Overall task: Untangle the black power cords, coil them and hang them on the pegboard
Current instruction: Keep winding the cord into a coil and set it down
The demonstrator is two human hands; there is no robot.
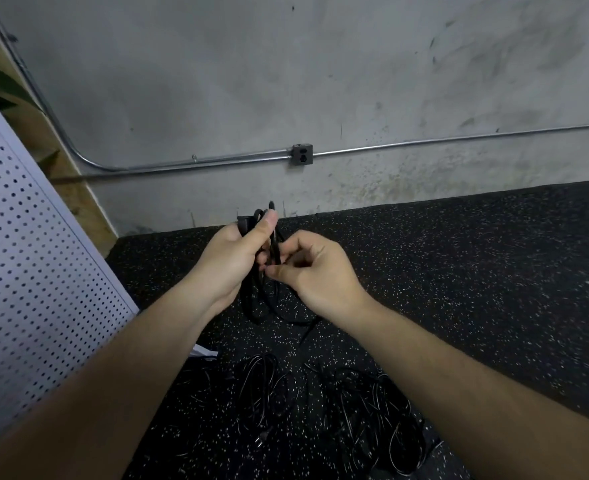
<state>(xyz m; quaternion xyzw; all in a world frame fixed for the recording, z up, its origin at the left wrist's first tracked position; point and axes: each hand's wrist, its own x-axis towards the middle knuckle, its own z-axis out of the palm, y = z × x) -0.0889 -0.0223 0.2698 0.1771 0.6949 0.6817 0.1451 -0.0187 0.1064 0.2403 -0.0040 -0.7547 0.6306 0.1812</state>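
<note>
Left hand (232, 263) gripping a coiled black power cord (263, 303), right hand (315, 271) fingers (279, 270) pinching one strand, tangled black cords (365, 420) on speckled rubber floor (476, 271), white pegboard (26, 254) left.

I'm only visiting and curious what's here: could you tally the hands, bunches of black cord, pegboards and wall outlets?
Hands: 2, left hand and right hand
Cord bundle held in both hands: 1
Cord heaps on the floor: 2, single cords too tangled to count
Pegboard: 1
Wall outlet: 1
Total: 7
</note>
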